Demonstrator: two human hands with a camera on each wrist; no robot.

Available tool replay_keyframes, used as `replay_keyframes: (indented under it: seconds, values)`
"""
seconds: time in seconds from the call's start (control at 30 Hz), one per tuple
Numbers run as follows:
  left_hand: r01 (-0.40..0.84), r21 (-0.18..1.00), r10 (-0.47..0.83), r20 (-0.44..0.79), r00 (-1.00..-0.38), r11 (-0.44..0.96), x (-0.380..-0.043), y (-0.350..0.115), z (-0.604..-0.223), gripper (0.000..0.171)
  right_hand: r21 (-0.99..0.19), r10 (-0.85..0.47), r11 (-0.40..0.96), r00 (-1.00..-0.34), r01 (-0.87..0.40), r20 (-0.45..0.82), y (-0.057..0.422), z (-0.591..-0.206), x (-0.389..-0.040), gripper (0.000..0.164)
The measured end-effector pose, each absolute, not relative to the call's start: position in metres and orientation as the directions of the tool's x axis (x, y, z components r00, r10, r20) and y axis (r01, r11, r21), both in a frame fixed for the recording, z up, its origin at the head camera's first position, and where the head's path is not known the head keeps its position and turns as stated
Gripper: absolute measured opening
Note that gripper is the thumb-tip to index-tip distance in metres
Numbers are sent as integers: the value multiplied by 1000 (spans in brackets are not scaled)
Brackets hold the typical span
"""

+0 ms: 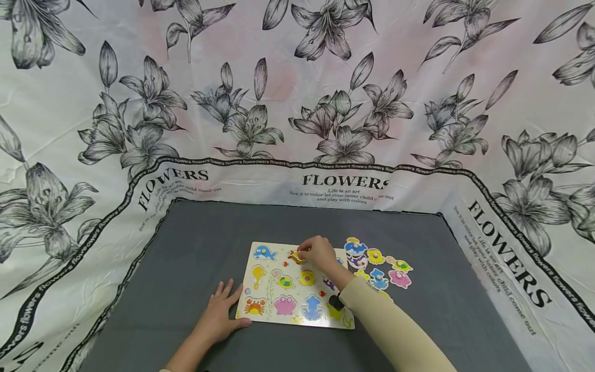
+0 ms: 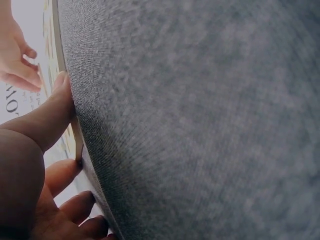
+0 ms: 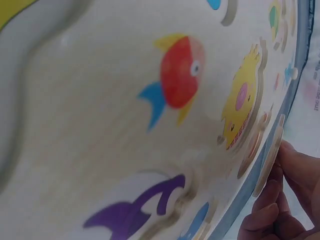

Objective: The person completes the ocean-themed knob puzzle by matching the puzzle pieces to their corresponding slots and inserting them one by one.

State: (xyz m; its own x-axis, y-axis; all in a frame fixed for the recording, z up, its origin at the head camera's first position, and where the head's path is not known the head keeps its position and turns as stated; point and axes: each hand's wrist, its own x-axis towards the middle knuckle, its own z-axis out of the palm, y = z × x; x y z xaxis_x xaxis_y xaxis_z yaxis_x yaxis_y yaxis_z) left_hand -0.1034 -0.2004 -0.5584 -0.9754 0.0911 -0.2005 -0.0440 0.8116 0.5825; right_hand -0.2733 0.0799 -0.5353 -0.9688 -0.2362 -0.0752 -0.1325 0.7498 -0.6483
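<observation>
A pale wooden puzzle board [image 1: 279, 320] with sea-animal pictures and recesses lies on the dark table. My left hand [image 1: 219, 312] rests at its lower left corner with spread fingers; the thumb [image 2: 59, 102] touches the board's edge in the left wrist view. My right hand [image 1: 321, 254] is over the top middle of the board. Between its thumb and fingers it pinches a flat wooden puzzle piece [image 3: 270, 156], seen edge-on and tilted in the right wrist view. The piece's picture cannot be made out. A blue whale [image 1: 265, 252] is at the board's upper left.
Several loose puzzle pieces lie in a cluster right of the board, among them a pink shell [image 1: 400, 279], a blue squid-like piece [image 1: 379, 280] and a blue whale piece [image 1: 356, 248]. A flower-printed cloth [image 1: 260, 186] rises behind the grey tabletop [image 1: 195, 243].
</observation>
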Motion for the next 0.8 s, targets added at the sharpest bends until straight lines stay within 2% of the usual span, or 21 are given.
replay_keyframes:
  seconds: [0.23, 0.8]
  values:
    - [-49, 574, 84, -203, -976, 817, -102, -201, -560, 100, -657, -248, 742, -965, -134, -83, 76, -537, -272, 8]
    - [-43, 584, 85, -190, -978, 811, -102, -199, -558, 99, -581, -224, 809, -959, -86, -171, 67, -537, -274, 5]
